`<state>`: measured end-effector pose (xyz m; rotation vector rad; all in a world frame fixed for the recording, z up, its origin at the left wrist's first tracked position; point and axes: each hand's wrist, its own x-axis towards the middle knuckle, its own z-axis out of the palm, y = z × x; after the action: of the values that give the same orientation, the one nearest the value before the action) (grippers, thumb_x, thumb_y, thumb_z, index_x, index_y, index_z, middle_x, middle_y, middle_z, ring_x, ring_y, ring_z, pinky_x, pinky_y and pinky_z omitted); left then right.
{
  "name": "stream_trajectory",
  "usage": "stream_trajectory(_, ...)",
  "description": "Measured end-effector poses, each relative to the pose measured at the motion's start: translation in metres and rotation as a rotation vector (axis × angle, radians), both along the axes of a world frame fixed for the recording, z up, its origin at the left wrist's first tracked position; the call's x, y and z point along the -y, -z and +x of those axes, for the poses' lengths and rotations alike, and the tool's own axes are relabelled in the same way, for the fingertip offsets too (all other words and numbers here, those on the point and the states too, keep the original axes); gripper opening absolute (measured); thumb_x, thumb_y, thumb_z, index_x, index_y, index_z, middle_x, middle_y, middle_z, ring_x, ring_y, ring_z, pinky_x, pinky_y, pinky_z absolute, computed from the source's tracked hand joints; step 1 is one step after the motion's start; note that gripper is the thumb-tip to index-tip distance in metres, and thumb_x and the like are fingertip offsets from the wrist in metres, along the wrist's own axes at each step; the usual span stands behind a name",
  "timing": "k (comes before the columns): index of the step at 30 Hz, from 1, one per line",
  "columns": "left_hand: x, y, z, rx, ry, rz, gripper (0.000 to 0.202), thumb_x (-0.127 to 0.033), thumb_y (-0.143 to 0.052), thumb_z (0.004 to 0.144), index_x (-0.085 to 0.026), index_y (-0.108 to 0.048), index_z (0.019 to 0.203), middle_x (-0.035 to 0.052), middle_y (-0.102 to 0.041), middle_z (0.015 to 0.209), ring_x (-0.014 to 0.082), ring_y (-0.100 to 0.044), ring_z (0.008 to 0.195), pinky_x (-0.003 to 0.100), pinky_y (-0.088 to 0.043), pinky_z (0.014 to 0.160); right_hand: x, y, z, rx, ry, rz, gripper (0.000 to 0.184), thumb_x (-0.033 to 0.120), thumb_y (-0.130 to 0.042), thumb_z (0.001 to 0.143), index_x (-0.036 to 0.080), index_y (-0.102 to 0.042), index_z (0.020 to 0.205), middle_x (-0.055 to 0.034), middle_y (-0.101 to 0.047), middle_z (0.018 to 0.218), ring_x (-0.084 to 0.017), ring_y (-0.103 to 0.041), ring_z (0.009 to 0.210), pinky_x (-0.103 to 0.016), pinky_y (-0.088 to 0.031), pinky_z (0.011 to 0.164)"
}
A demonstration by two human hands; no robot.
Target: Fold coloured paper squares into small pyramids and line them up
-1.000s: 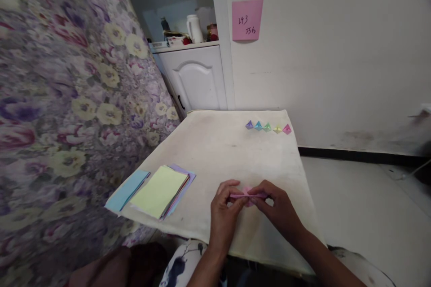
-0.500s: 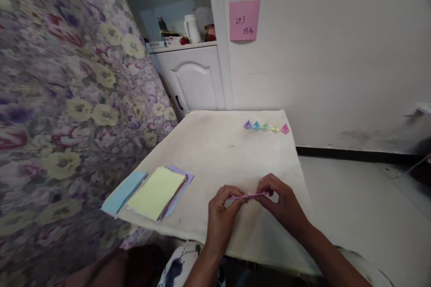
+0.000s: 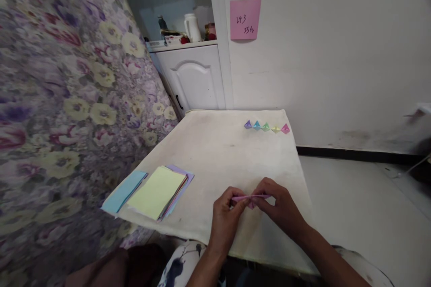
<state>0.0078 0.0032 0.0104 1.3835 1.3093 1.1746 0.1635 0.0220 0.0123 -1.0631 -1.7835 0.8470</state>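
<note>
A small folded pink paper (image 3: 251, 197) is held edge-on above the near part of the table, with a pointed bit showing below its middle. My left hand (image 3: 227, 213) pinches its left side between thumb and fingers. On the other side my right hand (image 3: 276, 198) grips it the same way, and the two thumbs nearly meet at the centre. Fingers hide part of the folds. Toward the far right of the table, several small folded paper pieces stand in a row, among them a purple one (image 3: 248, 124), a yellow one (image 3: 276, 129) and a pink one (image 3: 285, 128).
A stack of coloured paper with a yellow sheet (image 3: 158, 193) on top lies at the left of the cloth-covered table (image 3: 215, 143), beside blue paper (image 3: 124, 192). A floral curtain (image 3: 84, 98) borders the left. Behind are a white cabinet (image 3: 193, 78) and a wall with a pink note (image 3: 245, 19).
My hands have drawn slightly closer together on the pink paper. A pointed part of it now shows beneath the thumbs.
</note>
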Motion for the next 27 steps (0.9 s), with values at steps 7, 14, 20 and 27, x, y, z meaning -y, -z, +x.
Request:
stream_trajectory(7,-0.002,0.004,-0.001,0.008,0.052,-0.045,0.018,-0.033,-0.056,0.077,-0.017,-0.064,0.075,-0.0007,-0.060,0.065,0.0131,-0.052,0.062,0.021,-0.039,0.059,-0.002,0.008,-0.003,-0.019,0.043,-0.202,0.011,0.024,-0.058,0.074,0.017,-0.061,0.066,0.0011,-0.058,0.060,-0.013,-0.050,0.058,-0.023,-0.037,0.055)
stream_trajectory(14,-0.005,0.010,-0.004,-0.033,0.041,-0.088,0.028,-0.036,-0.052,0.079,-0.015,-0.059,0.062,-0.0025,-0.053,0.054,0.0111,-0.048,0.055,0.021,-0.035,0.054,-0.007,0.019,-0.002,-0.054,0.038,-0.315,0.012,0.024,-0.060,0.069,0.015,-0.060,0.061,0.0025,-0.055,0.054,-0.012,-0.048,0.054,-0.021,-0.034,0.050)
stream_trajectory(20,-0.008,0.013,-0.004,0.063,0.044,-0.155,0.022,-0.036,-0.063,0.070,-0.015,-0.062,0.068,-0.0028,-0.054,0.055,0.0102,-0.047,0.052,0.020,-0.034,0.051,-0.008,0.016,0.001,-0.169,0.027,-0.369,0.015,0.028,-0.061,0.069,0.015,-0.061,0.062,0.0030,-0.053,0.052,-0.011,-0.046,0.052,-0.021,-0.033,0.049)
stream_trajectory(27,-0.009,0.021,0.000,0.226,0.017,-0.216,0.026,-0.039,-0.066,0.067,-0.014,-0.059,0.064,-0.0015,-0.056,0.054,0.0096,-0.049,0.052,0.020,-0.037,0.051,-0.008,0.019,0.000,-0.245,0.006,-0.407,0.017,0.030,-0.061,0.070,0.015,-0.060,0.061,0.0030,-0.053,0.052,-0.011,-0.047,0.052,-0.022,-0.034,0.050)
